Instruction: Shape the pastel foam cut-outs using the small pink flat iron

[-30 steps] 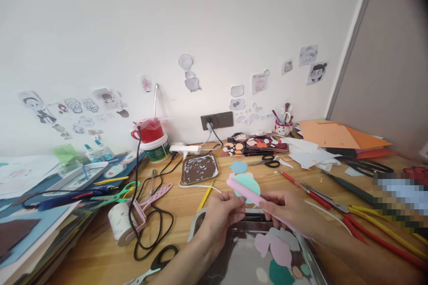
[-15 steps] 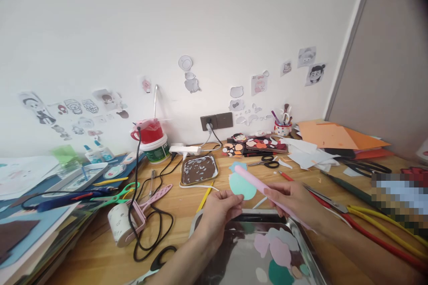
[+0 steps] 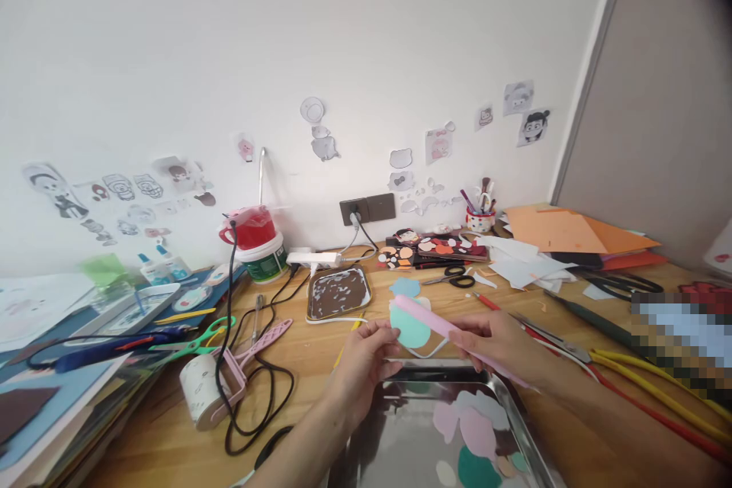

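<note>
Between its thumb and fingers, my left hand [image 3: 369, 354] pinches a rounded mint-green cut-out [image 3: 410, 329] by its lower left edge. My right hand [image 3: 492, 337] is closed around a long, smooth pink stick-shaped tool [image 3: 426, 313], whose kind I cannot tell. The tool's blunt end lies across the upper part of the cut-out; whether they touch is unclear. Both hands are above the far edge of a shiny metal tray [image 3: 527, 427]. Inside it are several flat cut-outs, among them a pink one [image 3: 479, 431] and a dark green one [image 3: 478, 467].
Beyond my hands lie a light-blue cut-out [image 3: 405, 287], black scissors [image 3: 454, 277] and a brown-coated tray [image 3: 338, 293]. Yellow-handled shears [image 3: 640, 374] are at right. Left are a pink roller [image 3: 211, 389], green scissors [image 3: 200, 339] and a looping black cable [image 3: 293, 389].
My left hand and the mint-green cut-out have moved slightly left and down, with the pink tool following. The light-blue cut-out behind shows more. The whole view has shifted a little.
</note>
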A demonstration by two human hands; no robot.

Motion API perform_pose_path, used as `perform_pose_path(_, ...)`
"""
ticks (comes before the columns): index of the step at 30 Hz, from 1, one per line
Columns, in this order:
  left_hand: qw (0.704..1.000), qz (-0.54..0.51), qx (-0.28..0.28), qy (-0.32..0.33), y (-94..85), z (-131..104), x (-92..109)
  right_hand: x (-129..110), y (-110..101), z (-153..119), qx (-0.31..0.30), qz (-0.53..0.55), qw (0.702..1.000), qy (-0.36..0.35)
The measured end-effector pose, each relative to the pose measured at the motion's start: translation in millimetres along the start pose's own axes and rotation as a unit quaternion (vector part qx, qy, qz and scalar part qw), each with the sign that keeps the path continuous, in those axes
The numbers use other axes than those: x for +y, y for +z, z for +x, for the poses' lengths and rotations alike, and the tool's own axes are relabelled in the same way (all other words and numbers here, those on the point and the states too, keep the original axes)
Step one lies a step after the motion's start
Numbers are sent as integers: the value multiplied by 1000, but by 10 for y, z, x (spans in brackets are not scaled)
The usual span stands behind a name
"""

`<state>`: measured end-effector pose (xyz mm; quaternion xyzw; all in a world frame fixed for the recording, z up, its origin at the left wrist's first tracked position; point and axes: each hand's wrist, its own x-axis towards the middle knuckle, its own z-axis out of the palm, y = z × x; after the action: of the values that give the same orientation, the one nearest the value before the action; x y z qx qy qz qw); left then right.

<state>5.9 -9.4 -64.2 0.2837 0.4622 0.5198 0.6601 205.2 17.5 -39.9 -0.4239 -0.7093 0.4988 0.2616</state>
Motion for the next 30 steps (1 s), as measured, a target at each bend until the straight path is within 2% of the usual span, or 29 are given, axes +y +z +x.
perform_pose_path(7, 1000, 0, 4, 11, 37, -32, 20, -127, 24, -77, -14, -8, 1000, -13)
perform_pose_path(13, 999, 32, -36, -24, 79, -79, -19, -33, 77, -45, 6, -20, 1000, -14)
perform_pose_path(19, 998, 64, -18, -8, 66, -48, -42, -43, 66, -44, -2, 27, 1000, -3)
perform_pose_path(24, 999, 52, 0, -16, 30, -12, -44, 21, -28, 34, 65, 65, 995, 43)
perform_pose_path(27, 998, 57, 12, -19, 19, -12, -40, 52, -84, 65, 89, 74, 992, 46)
perform_pose_path(30, 999, 45, 16, -9, 16, -13, -33, 37, -86, 50, 69, 65, 995, 39)
